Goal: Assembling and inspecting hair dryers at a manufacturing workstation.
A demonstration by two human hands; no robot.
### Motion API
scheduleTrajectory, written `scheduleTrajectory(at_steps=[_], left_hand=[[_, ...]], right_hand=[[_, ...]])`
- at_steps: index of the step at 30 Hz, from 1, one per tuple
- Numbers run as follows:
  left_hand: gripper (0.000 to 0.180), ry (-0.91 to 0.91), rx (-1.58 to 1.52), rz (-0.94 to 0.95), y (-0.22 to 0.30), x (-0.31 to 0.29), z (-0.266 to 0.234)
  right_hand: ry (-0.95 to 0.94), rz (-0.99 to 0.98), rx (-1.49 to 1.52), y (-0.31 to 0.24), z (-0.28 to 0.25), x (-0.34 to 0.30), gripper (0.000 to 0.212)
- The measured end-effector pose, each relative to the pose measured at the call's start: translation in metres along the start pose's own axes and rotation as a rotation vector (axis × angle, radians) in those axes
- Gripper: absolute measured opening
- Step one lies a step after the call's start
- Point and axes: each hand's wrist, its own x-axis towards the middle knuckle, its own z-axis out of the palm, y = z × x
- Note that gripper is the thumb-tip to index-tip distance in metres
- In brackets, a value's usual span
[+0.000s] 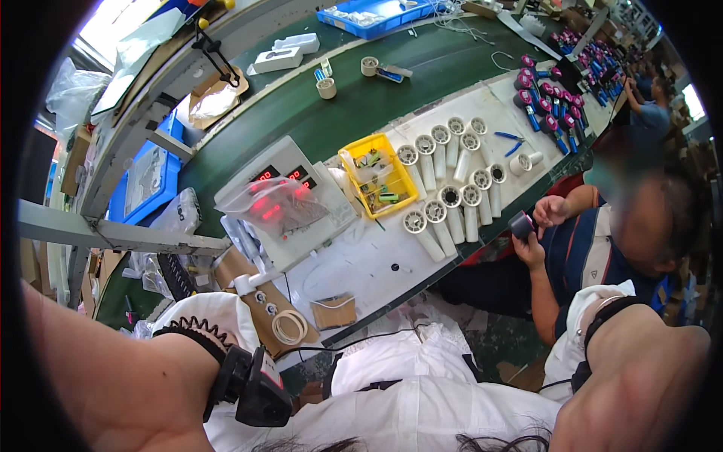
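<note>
My left hand (113, 377) is raised close at the lower left, its wrist in a black coiled band and a black strapped device (256, 388). Close at the lower right, my right hand (648, 388) is raised too, with a dark band at the wrist. The fingers of both hands lie outside the picture, so what they hold, if anything, is hidden. On the bench ahead stand a white instrument (290, 203) with red digits, partly under a clear plastic bag (263, 202), and a yellow tray (409, 197) of small parts. Several white housings (443, 237) with round grilles lie to its right.
At the right a seated co-worker holds a dark cylindrical part (520, 224). Blue-handled pliers (510, 136) and several pink-and-dark handheld devices (548, 105) lie farther along the bench. Nearer are a cream ring (289, 327) on cardboard and a metal frame (135, 235) at left.
</note>
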Motion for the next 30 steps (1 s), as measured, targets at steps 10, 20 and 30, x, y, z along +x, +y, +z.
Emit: scheduleTrajectory(at_steps=[10,20,30], left_hand=[[0.065,0.085,-0.038,0.043,0.008,-0.026,-0.043],[0.065,0.01,-0.089,0.031,0.003,0.03,0.002],[0.064,0.06,-0.113,0.029,0.017,0.025,-0.009]], right_hand=[[0.144,0.206,0.115,0.073,0.004,0.02,0.02],[0.22,0.47,0.355,0.092,-0.068,0.046,0.016],[0.4,0.663,0.529,0.137,-0.093,0.074,0.014]])
